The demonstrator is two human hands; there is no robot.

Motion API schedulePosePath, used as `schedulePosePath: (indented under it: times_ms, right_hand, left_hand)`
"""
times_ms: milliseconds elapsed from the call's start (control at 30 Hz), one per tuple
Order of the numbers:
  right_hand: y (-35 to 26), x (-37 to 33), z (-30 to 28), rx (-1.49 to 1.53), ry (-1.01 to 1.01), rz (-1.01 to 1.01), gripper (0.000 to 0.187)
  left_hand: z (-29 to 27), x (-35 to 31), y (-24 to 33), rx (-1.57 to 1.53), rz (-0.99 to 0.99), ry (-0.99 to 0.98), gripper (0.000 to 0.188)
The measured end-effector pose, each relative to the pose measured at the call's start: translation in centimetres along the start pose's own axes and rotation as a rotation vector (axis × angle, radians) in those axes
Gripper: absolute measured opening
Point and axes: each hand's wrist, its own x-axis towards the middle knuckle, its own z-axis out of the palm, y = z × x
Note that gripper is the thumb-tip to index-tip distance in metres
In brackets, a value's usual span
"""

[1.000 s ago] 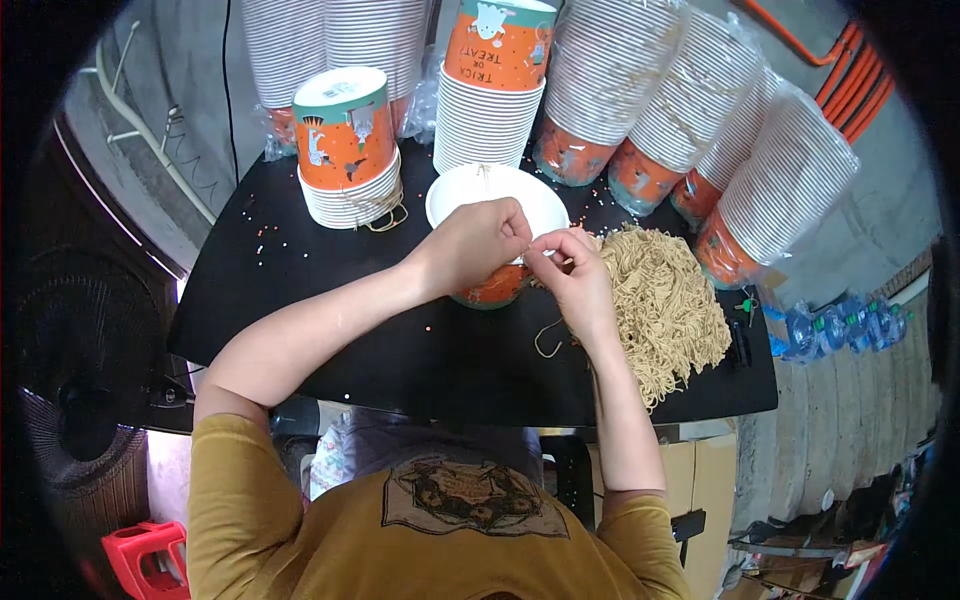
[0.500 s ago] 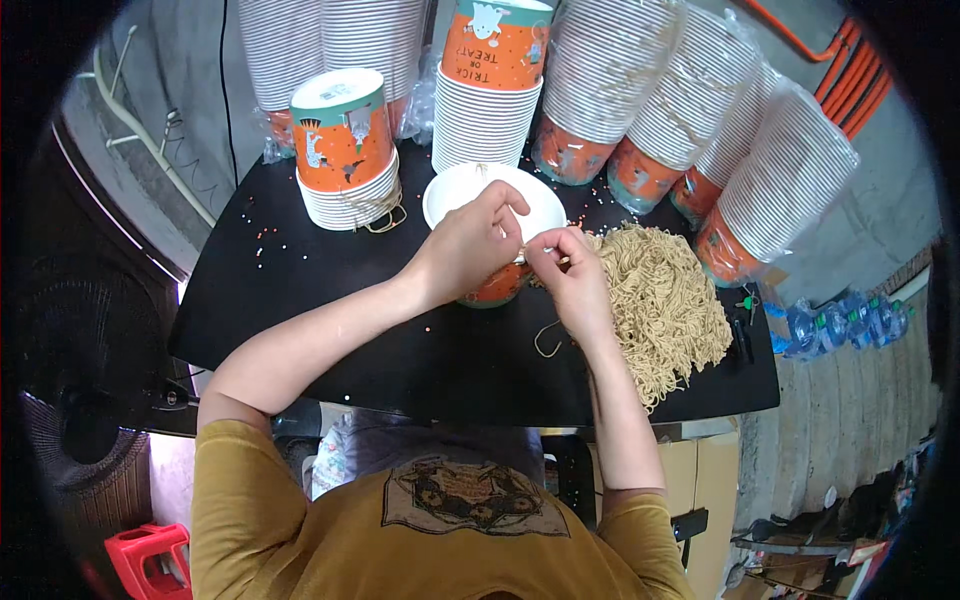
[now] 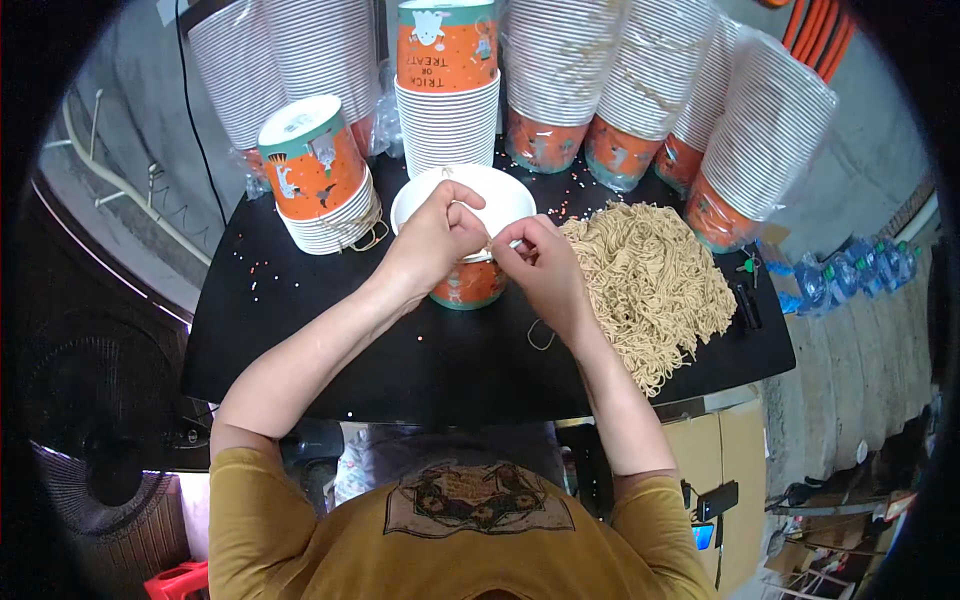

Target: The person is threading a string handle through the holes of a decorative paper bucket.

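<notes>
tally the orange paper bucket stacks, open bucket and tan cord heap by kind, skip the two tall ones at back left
Unwrapped upside-down orange paper bucket stacks: 2
Clear-plastic-wrapped orange paper bucket stacks: 4
Open white-lined orange paper bucket: 1
Tangled tan cord heap: 1
Total: 8

This looks like a small makeshift workshop: a black worktop (image 3: 450, 375) carries many nested stacks of printed paper tubs (image 3: 447, 125), several in clear plastic sleeves (image 3: 812, 105), and a big loose heap of tan cord (image 3: 655, 280), more than household quantities. Around it are a bare grey wall (image 3: 135, 95), orange tubes (image 3: 815, 42), a dark fan (image 3: 75, 500), a red plastic stool (image 3: 180, 583), clear bottles (image 3: 845, 275) and cardboard (image 3: 742, 450); whether it adjoins a home cannot be told
</notes>
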Motion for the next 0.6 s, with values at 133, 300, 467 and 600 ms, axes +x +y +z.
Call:
schedulePosePath:
  times_ms: [133,300,467,600]
  right_hand:
    - [-0.9,-0.3,0.7,-0.102,0.18,-0.101,0.016]
    - [-1.2,-0.4,1.2,-0.409,0.335,-0.387,0.016]
    - [-1.5,-0.5,1.3,-0.501,0.336,-0.432,0.014]
    - [-1.7,-0.7,1.3,-0.51,0.311,-0.425,0.017]
  left_hand:
    - [-0.3,0.2,-0.1,0.005,-0.029,-0.006,0.032]
    - [-0.2,0.3,0.1,0.026,-0.042,0.007,0.034]
    - [0.0,0.2,0.6,0.034,-0.055,0.018,0.035]
    - [-0.1,0.3,0.4,0.023,-0.056,0.02,0.036]
